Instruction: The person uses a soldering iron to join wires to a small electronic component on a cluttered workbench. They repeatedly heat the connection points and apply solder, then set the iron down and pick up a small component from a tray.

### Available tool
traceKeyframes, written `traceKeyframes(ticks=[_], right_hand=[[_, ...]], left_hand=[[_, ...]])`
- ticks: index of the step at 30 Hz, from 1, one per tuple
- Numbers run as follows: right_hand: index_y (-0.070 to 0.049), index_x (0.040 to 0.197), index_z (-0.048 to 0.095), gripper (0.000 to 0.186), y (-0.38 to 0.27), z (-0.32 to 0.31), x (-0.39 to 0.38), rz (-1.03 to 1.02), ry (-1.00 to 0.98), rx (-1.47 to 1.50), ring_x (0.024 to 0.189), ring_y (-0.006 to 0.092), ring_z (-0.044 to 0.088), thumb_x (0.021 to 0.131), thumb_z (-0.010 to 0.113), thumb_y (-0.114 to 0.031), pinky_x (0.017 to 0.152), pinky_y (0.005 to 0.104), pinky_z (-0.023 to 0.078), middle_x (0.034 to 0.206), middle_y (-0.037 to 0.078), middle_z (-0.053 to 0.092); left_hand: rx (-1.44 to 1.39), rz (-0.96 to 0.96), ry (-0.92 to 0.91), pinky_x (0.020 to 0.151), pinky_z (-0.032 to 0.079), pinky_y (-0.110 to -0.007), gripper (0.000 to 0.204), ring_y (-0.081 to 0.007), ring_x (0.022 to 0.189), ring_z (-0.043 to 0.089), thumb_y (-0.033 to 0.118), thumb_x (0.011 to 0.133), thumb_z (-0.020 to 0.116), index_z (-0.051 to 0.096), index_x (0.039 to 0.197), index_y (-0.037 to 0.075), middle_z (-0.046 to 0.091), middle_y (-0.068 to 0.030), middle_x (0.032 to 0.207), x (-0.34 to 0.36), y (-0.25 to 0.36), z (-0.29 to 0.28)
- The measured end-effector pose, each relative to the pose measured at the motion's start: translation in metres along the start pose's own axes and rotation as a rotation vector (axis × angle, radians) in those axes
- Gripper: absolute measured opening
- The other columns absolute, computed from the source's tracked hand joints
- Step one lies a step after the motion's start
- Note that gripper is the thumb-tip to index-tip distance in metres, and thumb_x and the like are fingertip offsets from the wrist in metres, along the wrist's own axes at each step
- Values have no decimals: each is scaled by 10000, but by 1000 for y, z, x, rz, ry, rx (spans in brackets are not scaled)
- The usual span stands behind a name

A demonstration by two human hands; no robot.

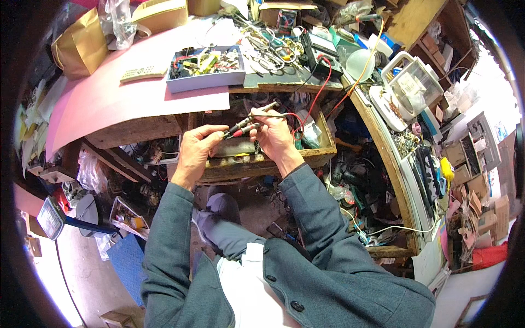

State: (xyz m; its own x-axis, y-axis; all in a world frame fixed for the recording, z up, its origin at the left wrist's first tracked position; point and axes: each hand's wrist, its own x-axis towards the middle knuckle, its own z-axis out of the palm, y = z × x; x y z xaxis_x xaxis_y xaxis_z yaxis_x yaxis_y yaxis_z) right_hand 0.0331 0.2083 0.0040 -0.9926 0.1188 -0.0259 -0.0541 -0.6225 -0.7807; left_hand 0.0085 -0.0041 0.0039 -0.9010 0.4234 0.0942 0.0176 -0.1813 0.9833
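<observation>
I am watching both hands working over an open wooden drawer [240,168], nearly meeting in front of the chest. The right hand [275,135] is grasping a pair of probes [239,132], one dark, one red-marked, their tips pointing left and down. The left hand [198,148] is bringing thumb and fingers together at those tips; whether it is pinching something small there, I cannot tell. The probes are sitting above the drawer, between the hands. A red lead [316,101] is trailing between the drawer area and a dark box [325,53] on the bench. A clear bag [311,135] is lying in the drawer's right end. Beyond, a blue tray [205,82] is holding mixed small parts, with a pale keypad [143,74] lying to its left on a pink sheet [126,101].
</observation>
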Motion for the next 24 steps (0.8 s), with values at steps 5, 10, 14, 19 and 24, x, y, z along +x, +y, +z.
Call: traceKeyframes(ticks=[5,10,14,19,24], right_hand=[[-48,956,620,73,0,0,0,29,15,-5,545,128,637,964,623,-121,456,264,541,742,52,654],[-54,931,627,89,2,-1,2,24,10,-6,533,133,633,953,643,-139,441,264,526,735,54,654],[-62,897,615,98,0,-1,1,35,36,-14,524,135,629,947,652,-137,435,265,524,733,53,653],[-51,916,625,95,-2,2,-2,30,14,-25,546,124,634,962,632,-134,463,260,538,746,56,656],[-48,927,631,96,-3,2,-1,38,1,-29,558,120,630,968,623,-135,472,260,538,750,55,656]], left_hand=[[-25,0,-2,518,358,-199,217,-25,578,457,76,912,662,726,1096,-18,603,38,708,0,-2,-1],[-24,-5,0,517,356,-198,221,-22,580,457,74,911,664,722,1102,-19,599,45,713,0,-1,0],[-41,-14,-13,521,362,-198,228,-22,581,453,74,913,663,716,1116,-14,593,49,719,0,-3,-1],[-49,-14,-33,528,363,-190,259,-20,586,446,73,918,657,696,1159,-12,584,52,731,1,-4,-3],[-70,-28,-34,514,355,-194,295,-25,576,438,60,923,646,667,1202,-33,563,48,713,3,-2,0]])
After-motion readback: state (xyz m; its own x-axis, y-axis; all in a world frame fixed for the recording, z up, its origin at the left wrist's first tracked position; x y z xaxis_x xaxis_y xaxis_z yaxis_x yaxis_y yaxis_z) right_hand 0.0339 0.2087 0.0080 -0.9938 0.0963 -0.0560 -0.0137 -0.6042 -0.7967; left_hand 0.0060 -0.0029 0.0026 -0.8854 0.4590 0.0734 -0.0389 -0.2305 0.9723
